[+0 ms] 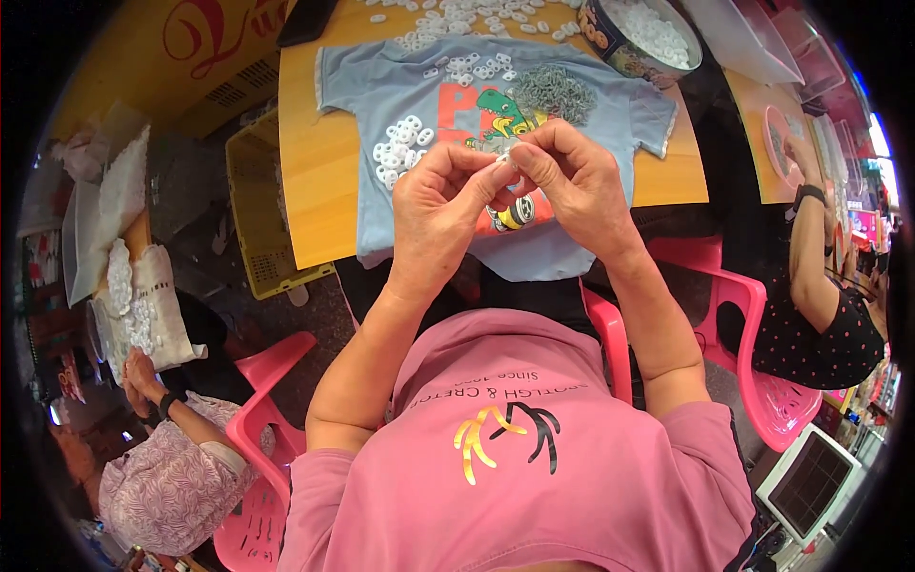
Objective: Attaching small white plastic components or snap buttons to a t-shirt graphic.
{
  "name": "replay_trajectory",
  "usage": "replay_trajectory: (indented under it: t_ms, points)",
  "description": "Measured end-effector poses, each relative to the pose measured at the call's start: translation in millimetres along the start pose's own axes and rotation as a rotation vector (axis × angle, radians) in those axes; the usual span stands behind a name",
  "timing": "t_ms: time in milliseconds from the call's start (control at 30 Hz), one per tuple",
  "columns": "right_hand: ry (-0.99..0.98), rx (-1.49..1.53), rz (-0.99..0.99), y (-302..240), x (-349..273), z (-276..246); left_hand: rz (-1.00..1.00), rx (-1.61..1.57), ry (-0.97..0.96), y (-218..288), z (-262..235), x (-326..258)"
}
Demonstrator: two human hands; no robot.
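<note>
My left hand [440, 198] and my right hand [567, 176] are raised together above the table edge, their fingertips pinched on one small white plastic piece [503, 159]. Beneath them a light blue child's shirt [381, 86] with a green dinosaur print lies flat on the wooden table [315, 172]. On the shirt sit a cluster of small white rings [400, 148] to the left of my hands and a heap of small grey metal pieces [553, 92] just beyond them.
More white rings [457, 19] are scattered at the table's far side, beside a round tin [640, 38] full of them. A yellow crate [257, 210] stands left of the table. Two other people sit nearby, one at lower left [172, 477], one at right [820, 305]. Pink plastic chairs [762, 381] surround me.
</note>
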State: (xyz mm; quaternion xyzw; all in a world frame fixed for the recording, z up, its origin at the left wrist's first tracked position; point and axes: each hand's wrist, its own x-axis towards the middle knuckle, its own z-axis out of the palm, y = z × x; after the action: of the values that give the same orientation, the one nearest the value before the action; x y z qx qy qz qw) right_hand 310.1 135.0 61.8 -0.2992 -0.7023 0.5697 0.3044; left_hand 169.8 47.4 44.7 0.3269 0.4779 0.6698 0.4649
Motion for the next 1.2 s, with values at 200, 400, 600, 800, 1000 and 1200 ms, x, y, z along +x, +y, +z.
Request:
replay_trajectory:
  t_ms: [200,400,600,800,1000,1200]
  points:
    - [0.078,0.057,-0.035,9,2,14,0.005,0.033,0.027,-5,-1,3]
    - [-0.002,0.077,0.099,30,11,10,-0.103,-0.02,0.045,-21,-13,12]
    - [-0.087,-0.159,-0.081,17,14,-16,-0.209,-0.108,0.004,-6,-17,13]
    - [-0.145,-0.532,-0.515,2,21,-22,-0.19,-0.08,-0.046,-4,-16,9]
    - [-0.171,-0.478,-0.458,-5,9,-14,-0.145,-0.016,-0.032,-4,-11,-6]
    - [-0.154,-0.321,-0.194,6,-3,-7,-0.091,0.021,0.049,-14,-7,-18]
